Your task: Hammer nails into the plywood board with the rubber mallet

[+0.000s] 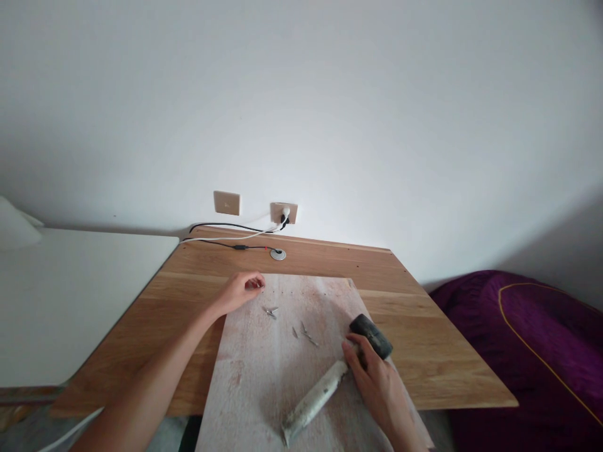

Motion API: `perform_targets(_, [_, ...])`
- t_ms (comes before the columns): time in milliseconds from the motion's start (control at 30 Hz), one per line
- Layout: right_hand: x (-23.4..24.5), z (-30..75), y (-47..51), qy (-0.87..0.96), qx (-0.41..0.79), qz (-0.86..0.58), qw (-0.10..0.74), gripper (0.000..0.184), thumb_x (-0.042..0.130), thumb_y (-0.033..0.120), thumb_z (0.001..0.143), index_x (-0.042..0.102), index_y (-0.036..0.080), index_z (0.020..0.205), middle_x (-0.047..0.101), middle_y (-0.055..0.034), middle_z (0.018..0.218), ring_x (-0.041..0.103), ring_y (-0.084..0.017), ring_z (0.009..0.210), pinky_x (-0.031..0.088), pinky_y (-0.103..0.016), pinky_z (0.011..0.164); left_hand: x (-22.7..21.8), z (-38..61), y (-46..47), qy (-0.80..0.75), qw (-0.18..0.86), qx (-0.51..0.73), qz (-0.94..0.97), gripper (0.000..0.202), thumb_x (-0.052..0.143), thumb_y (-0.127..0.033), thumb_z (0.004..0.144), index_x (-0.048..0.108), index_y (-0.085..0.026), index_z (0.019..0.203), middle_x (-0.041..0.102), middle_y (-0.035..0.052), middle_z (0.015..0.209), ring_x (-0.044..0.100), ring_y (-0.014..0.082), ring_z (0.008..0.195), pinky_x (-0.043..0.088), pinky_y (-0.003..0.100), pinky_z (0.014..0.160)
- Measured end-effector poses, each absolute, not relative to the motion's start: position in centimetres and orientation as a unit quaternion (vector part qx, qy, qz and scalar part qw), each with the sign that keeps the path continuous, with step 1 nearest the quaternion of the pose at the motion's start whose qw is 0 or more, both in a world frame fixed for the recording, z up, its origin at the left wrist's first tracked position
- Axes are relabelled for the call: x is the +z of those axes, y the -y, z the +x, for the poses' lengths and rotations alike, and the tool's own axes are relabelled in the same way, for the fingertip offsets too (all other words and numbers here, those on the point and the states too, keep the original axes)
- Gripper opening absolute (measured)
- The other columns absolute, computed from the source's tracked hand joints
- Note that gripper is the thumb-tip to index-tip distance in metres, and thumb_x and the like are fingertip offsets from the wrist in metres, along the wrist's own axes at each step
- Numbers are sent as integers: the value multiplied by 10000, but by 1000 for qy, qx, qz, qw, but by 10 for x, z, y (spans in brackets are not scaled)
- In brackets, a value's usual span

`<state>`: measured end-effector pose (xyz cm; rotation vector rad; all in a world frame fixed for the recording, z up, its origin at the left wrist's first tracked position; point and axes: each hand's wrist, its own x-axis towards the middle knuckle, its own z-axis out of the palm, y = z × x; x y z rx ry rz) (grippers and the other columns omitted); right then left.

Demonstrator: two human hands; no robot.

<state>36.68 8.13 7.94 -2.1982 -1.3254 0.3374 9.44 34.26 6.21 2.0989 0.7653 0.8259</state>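
Your left hand (242, 290) sits by the far edge of the pale, worn wooden board (264, 376). Its grip is pressed together at the tips, on something too small to tell. Your right hand (372, 376) curls its grip over the hammer (370, 336) with a black head and dirty white handle, lying flat on the board. Small grey metal nails (270, 310) lie loose between your hands. The board rests on the brown wooden bench (424, 351). This looks like getting ready; a hit would need your fingers clear.
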Motion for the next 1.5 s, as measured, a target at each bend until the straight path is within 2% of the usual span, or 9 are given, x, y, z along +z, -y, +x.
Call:
perform_targets(267, [74, 370, -83, 456, 120, -835, 284, 395, 465, 538, 899, 710, 285, 1077, 678, 1, 609, 720, -262, 627, 472, -320, 584, 62, 98, -340, -299, 378, 336, 809, 114, 673, -288, 843, 709, -180, 844, 754, 25, 832, 652, 163, 762, 518, 281, 763])
perform_targets(400, [69, 380, -77, 376, 232, -789, 426, 469, 649, 618, 786, 561, 264, 1079, 677, 49, 566, 617, -208, 481, 432, -290, 510, 59, 98, -341, -295, 381, 337, 808, 113, 673, -287, 847, 688, -177, 823, 731, 11, 798, 642, 154, 747, 501, 270, 749])
perform_targets(567, [70, 371, -74, 252, 342, -695, 581, 592, 783, 637, 756, 460, 272, 1093, 756, 15, 726, 682, -203, 595, 492, -276, 536, 57, 97, -342, -285, 383, 338, 811, 92, 659, -259, 856, 686, -174, 832, 730, 15, 815, 641, 152, 748, 496, 266, 747])
perform_targets(800, [135, 369, -94, 340, 340, -682, 551, 670, 900, 584, 659, 454, 252, 1033, 699, 19, 633, 639, -180, 559, 457, -248, 515, 59, 96, -340, -279, 359, 329, 828, 44, 655, -137, 815, 683, -171, 816, 718, 8, 796, 630, 148, 727, 469, 251, 710])
perform_targets(967, [175, 362, -116, 405, 297, -619, 604, 561, 742, 628, 843, 519, 241, 1182, 631, 55, 688, 576, -127, 503, 449, -231, 465, 58, 99, -339, -296, 343, 335, 826, 80, 678, -89, 772, 676, -167, 789, 693, -8, 748, 614, 140, 688, 446, 239, 677])
perform_targets(1067, [165, 361, -133, 474, 303, -640, 523, 450, 561, 668, 948, 519, 232, 1054, 516, 95, 636, 443, -73, 381, 318, -206, 384, 57, 99, -339, -291, 346, 341, 825, 83, 677, -88, 767, 667, -170, 778, 687, -14, 743, 613, 136, 678, 450, 234, 678])
perform_targets(1167, [149, 363, -152, 558, 293, -694, 349, 410, 417, 641, 993, 413, 258, 846, 461, 105, 566, 426, -77, 344, 292, -215, 375, 56, 99, -338, -287, 349, 342, 824, 88, 662, -89, 773, 660, -176, 784, 688, -18, 745, 620, 138, 683, 460, 234, 685])
perform_targets(1333, [138, 350, -188, 620, 284, -698, 219, 232, 460, 428, 1005, 458, 259, 847, 497, 92, 448, 518, -127, 383, 360, -231, 457, 54, 99, -339, -297, 352, 338, 821, 108, 642, -90, 770, 662, -183, 822, 672, -29, 728, 616, 132, 667, 456, 229, 660])
perform_targets(1500, [126, 334, -211, 649, 279, -692, 148, 213, 446, 322, 1032, 448, 262, 828, 499, 90, 450, 548, -140, 407, 349, -242, 498, 52, 99, -338, -304, 348, 341, 819, 133, 672, -126, 765, 675, -187, 883, 688, -20, 764, 641, 141, 708, 470, 233, 675])
